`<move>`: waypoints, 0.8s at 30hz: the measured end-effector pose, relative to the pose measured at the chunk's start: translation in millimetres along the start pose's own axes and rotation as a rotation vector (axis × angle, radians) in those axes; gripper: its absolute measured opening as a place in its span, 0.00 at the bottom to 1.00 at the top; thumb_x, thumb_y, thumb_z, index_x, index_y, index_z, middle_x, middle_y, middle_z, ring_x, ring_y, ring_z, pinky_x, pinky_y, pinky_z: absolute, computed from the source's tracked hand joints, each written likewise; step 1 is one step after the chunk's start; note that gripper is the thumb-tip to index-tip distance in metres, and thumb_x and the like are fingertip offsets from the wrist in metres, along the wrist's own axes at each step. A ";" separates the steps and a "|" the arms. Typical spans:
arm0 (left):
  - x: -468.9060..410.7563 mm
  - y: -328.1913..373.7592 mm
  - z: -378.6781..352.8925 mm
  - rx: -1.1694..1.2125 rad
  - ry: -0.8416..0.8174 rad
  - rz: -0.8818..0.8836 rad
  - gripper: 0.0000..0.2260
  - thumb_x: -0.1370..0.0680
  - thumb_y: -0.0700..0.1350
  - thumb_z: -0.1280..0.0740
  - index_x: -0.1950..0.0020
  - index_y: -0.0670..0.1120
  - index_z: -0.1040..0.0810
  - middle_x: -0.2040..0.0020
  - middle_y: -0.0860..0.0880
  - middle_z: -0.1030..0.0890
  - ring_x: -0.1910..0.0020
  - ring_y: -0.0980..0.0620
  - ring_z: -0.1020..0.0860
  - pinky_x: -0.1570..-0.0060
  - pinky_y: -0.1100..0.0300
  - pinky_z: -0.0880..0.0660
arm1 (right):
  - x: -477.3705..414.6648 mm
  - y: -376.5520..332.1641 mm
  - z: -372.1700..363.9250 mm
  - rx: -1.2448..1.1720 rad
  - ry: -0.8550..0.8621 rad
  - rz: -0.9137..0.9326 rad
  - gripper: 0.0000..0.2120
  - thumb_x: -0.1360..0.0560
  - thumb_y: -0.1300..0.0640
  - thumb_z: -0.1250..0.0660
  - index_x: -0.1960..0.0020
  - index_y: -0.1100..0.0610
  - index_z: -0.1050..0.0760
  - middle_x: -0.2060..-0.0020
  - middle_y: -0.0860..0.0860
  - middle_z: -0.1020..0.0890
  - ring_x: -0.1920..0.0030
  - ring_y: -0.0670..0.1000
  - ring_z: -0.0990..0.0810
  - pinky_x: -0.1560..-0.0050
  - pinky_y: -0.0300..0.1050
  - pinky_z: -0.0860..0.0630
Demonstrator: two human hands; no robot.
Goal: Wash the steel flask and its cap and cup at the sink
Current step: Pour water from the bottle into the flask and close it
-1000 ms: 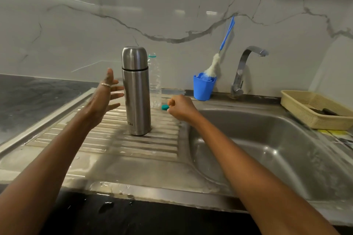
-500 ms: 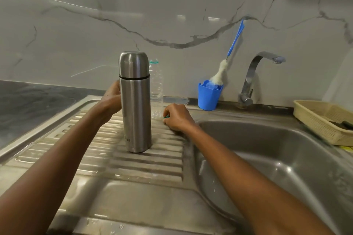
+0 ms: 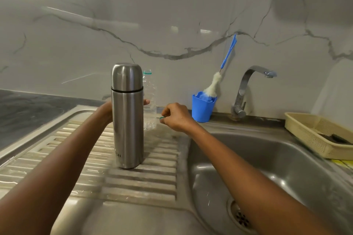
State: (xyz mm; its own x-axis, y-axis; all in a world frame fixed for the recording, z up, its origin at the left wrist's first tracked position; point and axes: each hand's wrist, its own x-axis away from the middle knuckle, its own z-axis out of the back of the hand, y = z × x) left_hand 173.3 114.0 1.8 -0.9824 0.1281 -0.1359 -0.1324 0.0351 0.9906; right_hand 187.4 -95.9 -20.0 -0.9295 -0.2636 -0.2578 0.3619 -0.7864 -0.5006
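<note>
The steel flask stands upright on the ribbed drainboard, its cup lid screwed on top. My left hand wraps around the flask from behind at mid-height, and one fingertip shows past its right side. My right hand hovers to the right of the flask, near the sink's left rim, pinching a small green cap between thumb and fingers. The flask's inner cap is hidden under the cup lid.
A clear plastic bottle stands just behind the flask. A blue cup holding a bottle brush sits by the tap. The sink basin lies to the right, with a cream basket on its far right rim.
My left hand went from open beside the flask to wrapped around its back. My right hand stayed by the green cap. The camera moved closer and lower.
</note>
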 end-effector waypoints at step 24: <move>142.7 116.8 28.1 -0.361 0.615 -0.226 0.31 0.27 0.42 0.22 0.28 0.43 0.32 0.37 0.45 0.24 0.40 0.47 0.23 0.48 0.57 0.26 | 104.0 -62.0 128.4 -0.234 0.225 0.051 0.11 0.25 0.58 0.25 0.46 0.62 0.19 0.49 0.57 0.15 0.50 0.55 0.18 0.42 0.52 0.20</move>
State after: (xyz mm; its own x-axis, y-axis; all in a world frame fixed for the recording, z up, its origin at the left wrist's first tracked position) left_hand 21.3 164.3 97.6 -0.8084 -0.4247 -0.4076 -0.2707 -0.3465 0.8981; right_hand 59.3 -146.3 90.3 -0.8803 -0.1485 -0.4505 0.4380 -0.6191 -0.6519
